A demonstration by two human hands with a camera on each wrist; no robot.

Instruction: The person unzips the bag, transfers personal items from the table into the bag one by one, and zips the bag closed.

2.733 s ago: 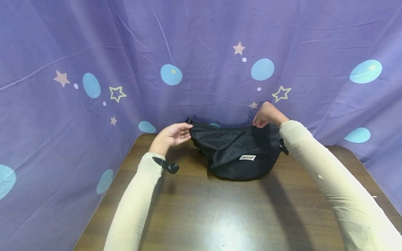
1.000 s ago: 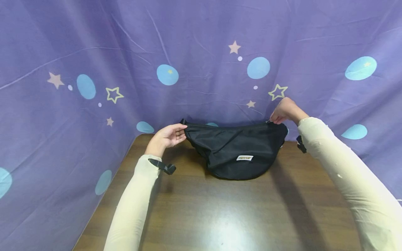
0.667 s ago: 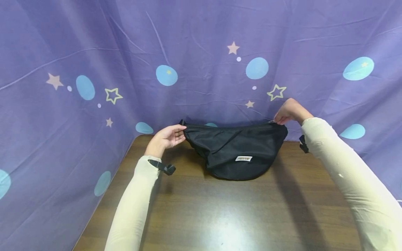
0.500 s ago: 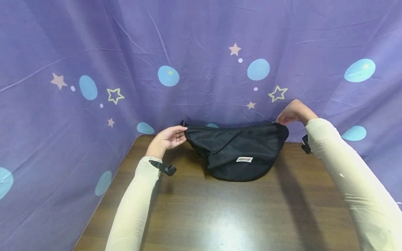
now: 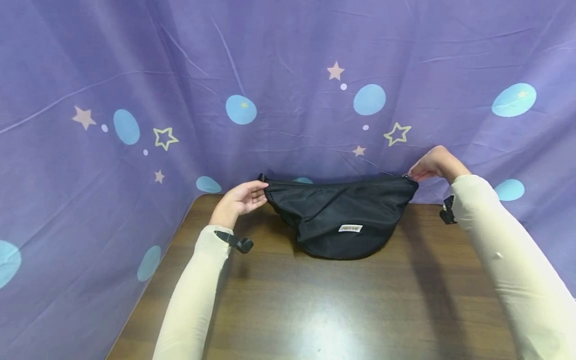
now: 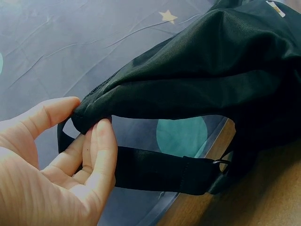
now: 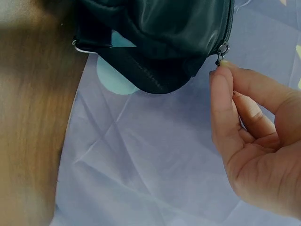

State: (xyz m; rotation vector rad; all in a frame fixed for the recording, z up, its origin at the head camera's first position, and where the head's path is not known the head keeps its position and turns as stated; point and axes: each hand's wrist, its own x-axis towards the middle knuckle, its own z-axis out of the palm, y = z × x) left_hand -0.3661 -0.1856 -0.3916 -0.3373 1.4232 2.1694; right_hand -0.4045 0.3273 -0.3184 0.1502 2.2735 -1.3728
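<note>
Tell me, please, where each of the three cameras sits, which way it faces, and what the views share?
Head: above, looking forward and down at the black bag on the table; both sleeves, left hand and right hand show.
Left wrist: behind the left hand, facing the bag's end pinched in its fingers, strap below.
Right wrist: behind the right hand, facing the zipper pull.
Shared: the bag, purple curtain and table.

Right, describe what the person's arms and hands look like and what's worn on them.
Both arms wear long, close-fitting cream sleeves that end at the wrists. The left sleeve is plain; the right sleeve has a few small pale flecks. A small black clip-like mount sits at each wrist, the left mount and the right mount. The left hand and right hand are bare: no gloves, and no rings show.
</note>
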